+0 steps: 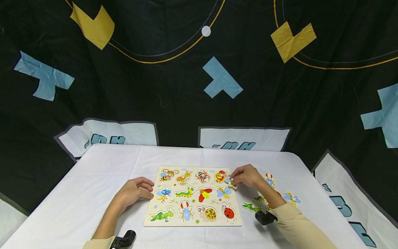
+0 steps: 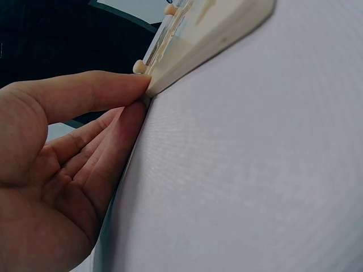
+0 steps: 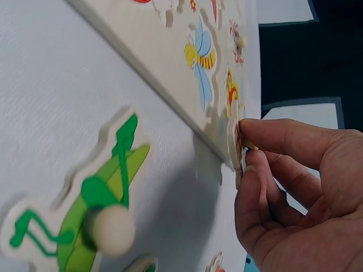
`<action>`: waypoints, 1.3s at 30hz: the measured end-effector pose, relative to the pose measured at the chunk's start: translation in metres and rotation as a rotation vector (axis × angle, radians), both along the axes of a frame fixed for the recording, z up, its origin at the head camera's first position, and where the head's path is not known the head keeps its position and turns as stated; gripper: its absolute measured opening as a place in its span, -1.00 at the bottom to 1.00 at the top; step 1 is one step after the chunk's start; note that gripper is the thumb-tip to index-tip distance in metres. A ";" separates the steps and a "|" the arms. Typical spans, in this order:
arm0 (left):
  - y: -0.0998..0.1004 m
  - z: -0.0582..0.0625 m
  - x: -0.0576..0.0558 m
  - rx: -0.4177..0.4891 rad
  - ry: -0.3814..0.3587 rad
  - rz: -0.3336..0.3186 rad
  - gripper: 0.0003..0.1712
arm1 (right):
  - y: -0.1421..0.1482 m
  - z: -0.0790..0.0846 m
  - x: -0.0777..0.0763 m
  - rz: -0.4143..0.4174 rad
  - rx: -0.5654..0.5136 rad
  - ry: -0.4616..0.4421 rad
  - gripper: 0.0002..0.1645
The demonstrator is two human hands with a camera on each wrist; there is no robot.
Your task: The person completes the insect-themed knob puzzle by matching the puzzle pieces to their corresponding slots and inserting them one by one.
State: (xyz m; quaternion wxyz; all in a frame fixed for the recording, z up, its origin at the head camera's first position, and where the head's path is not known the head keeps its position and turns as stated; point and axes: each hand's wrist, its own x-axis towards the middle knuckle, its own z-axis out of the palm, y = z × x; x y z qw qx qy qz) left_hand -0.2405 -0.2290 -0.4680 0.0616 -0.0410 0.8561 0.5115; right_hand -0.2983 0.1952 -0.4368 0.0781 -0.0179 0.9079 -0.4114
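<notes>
A wooden insect puzzle board [image 1: 193, 204] lies on the white table, with colourful insect pictures in rows. My left hand [image 1: 136, 189] rests at its left side. In the left wrist view, the thumb [image 2: 108, 90] and a fingertip touch the board's edge. At the board's upper right corner my right hand [image 1: 247, 175] pinches a small puzzle piece with blue on it [image 1: 230, 182]. The right wrist view shows this piece [image 3: 233, 139] tilted nearly edge-on, its picture mostly hidden by the fingers. Wooden knobs [image 2: 140, 67] stand up from pieces on the board.
Right of the board lie several loose pieces, among them a green grasshopper [image 1: 252, 207] with a round knob [image 3: 113, 229], a bee [image 1: 292, 198] and a blue-winged insect [image 1: 269, 179]. The right forearm reaches over some of them. A black cloth [image 1: 174, 90] hangs behind the table.
</notes>
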 end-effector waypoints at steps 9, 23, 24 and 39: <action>0.000 0.001 0.001 -0.010 0.002 -0.001 -0.44 | -0.017 0.004 0.000 0.047 -0.021 0.024 -0.85; 0.001 0.001 0.002 0.025 -0.008 0.007 -0.44 | -0.061 0.007 -0.003 0.096 -0.024 0.051 -0.89; 0.001 0.001 0.002 0.024 -0.008 0.008 -0.44 | -0.064 0.007 -0.003 0.101 -0.023 0.051 -0.88; 0.000 -0.001 0.001 -0.012 0.000 0.007 -0.43 | -0.097 0.004 -0.002 0.150 -0.009 0.029 -0.87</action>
